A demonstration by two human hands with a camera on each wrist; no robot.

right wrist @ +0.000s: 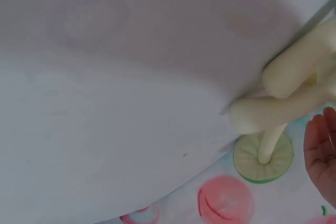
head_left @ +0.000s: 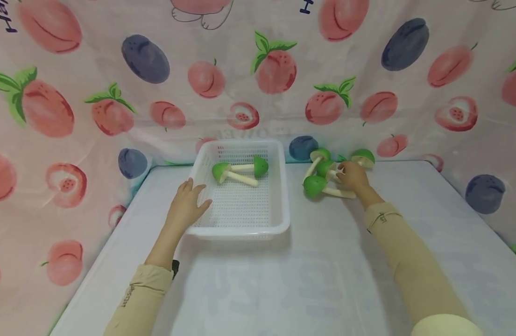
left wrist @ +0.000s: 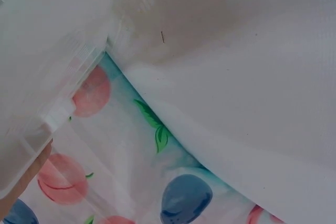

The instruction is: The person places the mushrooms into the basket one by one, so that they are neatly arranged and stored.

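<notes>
My left hand (head_left: 186,205), fingers spread, lies at the left rim of a white plastic basket (head_left: 236,231). A finger shows along the basket (left wrist: 31,145) edge in the left wrist view. Inside the basket, two green-capped toy mushrooms (head_left: 243,178) lie with pale stems crossing. My right hand (head_left: 353,176) is among more such mushrooms on the table, its bent fingers at the stem of the middle mushroom (head_left: 325,169); I cannot tell whether they grip it. In the right wrist view, the hand (right wrist: 321,150) is partly cut off, close beside pale stems (right wrist: 281,106).
Around my right hand lie a front mushroom (head_left: 314,186), a back-left mushroom (head_left: 321,154) and a far-right mushroom (head_left: 364,157). The white table (head_left: 325,280) ends at a fruit-printed cloth (head_left: 258,116) that rises behind and at both sides.
</notes>
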